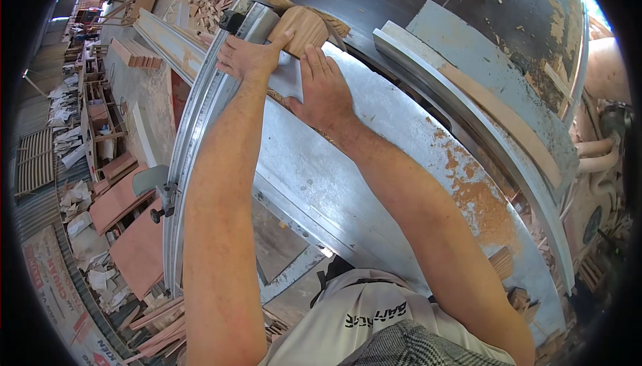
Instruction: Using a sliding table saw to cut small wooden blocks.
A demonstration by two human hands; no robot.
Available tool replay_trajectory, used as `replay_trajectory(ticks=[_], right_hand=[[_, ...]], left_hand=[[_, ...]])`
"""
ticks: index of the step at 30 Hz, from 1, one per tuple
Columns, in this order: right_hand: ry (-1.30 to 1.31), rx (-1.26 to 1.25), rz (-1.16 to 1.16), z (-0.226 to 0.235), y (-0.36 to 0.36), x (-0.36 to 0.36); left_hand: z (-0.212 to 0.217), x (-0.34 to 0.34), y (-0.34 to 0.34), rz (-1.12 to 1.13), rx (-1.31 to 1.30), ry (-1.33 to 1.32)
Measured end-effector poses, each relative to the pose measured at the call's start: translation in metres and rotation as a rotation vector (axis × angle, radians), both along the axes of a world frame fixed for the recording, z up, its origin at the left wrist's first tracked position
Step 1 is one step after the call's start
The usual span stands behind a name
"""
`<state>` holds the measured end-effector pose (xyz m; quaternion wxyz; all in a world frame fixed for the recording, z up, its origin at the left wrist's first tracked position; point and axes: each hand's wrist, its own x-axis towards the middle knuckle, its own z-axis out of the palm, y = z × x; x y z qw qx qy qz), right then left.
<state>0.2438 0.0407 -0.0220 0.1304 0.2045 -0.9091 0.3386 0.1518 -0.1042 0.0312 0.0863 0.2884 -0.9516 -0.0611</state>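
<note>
A wooden board piece [301, 30] with a rounded end lies against the metal fence [257, 25] at the far end of the metal saw table [301, 159]. My left hand [251, 57] spreads its fingers over the fence, with the thumb resting on the board. My right hand [326, 92] lies with fingers stretched out, their tips at the board's near edge and the thumb apart. More wood shows behind the board, partly hidden by it. Close to the board's right side stands a thin, dark curved piece [334, 35].
A long metal guide rail [481, 125] runs along the table's right side. Sawdust [491, 212] and wood offcuts [501, 262] lie near the right edge. A metal stop [152, 182] sticks out from the fence at left. Reddish boards [137, 259] are stacked on the floor.
</note>
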Motion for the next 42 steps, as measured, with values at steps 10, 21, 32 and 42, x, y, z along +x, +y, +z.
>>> replay_trajectory(ticks=[10,21,32,42], right_hand=[[0.035,-0.09,0.152,0.006,0.007,0.012],[-0.346,-0.566,-0.224,0.012,0.001,0.014],[-0.251,-0.486,-0.085,-0.023,0.0,0.082],[-0.883,-0.194,0.407,0.078,-0.033,0.328]], left_hand=[[-0.005,0.02,-0.011,-0.149,0.003,0.117],[-0.034,0.052,-0.029,-0.37,-0.011,0.325],[-0.116,0.197,-0.028,-0.307,1.072,0.493],[-0.007,0.587,-0.068,0.374,1.414,0.729]])
